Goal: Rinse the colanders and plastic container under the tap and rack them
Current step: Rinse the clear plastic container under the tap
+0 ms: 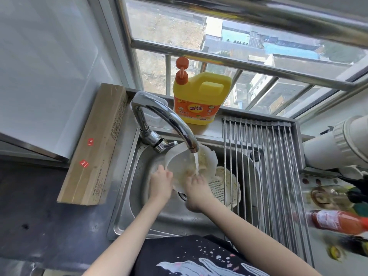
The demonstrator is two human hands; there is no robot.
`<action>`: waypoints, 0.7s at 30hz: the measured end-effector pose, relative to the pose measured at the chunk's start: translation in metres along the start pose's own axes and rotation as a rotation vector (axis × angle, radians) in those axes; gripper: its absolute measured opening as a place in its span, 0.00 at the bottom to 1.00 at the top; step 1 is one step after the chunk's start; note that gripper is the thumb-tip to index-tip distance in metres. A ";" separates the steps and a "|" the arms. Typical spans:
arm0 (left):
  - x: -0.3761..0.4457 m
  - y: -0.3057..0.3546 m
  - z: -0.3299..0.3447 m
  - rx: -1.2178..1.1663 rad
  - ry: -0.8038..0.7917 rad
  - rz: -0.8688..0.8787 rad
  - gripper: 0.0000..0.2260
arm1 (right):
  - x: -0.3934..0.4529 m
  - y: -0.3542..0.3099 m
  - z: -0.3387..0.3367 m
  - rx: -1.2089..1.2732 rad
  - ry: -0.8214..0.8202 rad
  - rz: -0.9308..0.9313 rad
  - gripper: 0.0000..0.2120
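A translucent white plastic container [179, 163] is tilted under the running tap [169, 120], over the steel sink [127, 196]. Water falls into it and bits of food residue cling to its inside. My left hand [160, 183] grips its left rim. My right hand [197, 189] is at its lower right edge, fingers reaching inside under the stream. A pale colander [223, 188] with a slotted wall lies in the sink to the right, partly under the rack.
A roll-up steel drying rack [268, 166] covers the sink's right half. A yellow detergent jug [199, 96] stands on the windowsill. A long cardboard box [95, 146] leans at the left. Sauce bottles [334, 220] and a white pipe [338, 144] crowd the right counter.
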State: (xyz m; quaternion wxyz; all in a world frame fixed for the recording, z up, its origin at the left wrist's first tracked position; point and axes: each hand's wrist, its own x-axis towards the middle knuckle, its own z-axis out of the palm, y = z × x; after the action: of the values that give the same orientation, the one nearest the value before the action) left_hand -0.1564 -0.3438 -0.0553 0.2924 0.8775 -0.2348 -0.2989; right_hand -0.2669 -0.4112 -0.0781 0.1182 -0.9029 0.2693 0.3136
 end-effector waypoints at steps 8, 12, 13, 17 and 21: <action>0.005 -0.006 0.016 -0.095 -0.050 -0.096 0.06 | 0.001 0.001 -0.005 -0.132 -0.033 0.217 0.32; 0.001 -0.005 0.018 -0.143 -0.059 -0.147 0.06 | -0.001 0.000 -0.013 0.198 -0.012 0.013 0.24; 0.001 -0.005 0.016 -0.173 -0.070 -0.177 0.06 | 0.000 0.004 -0.015 0.081 0.026 0.078 0.22; 0.003 -0.009 0.025 -0.410 -0.159 -0.313 0.05 | 0.004 0.000 -0.012 -0.033 -0.009 0.122 0.31; 0.009 -0.018 0.036 -0.532 -0.215 -0.409 0.06 | 0.002 0.007 -0.017 0.159 0.029 -0.004 0.25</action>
State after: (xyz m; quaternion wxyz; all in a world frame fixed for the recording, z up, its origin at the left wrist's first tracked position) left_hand -0.1693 -0.3496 -0.0936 0.4186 0.7628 0.0026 -0.4928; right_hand -0.2606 -0.4241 -0.0668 0.1861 -0.8956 0.2930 0.2781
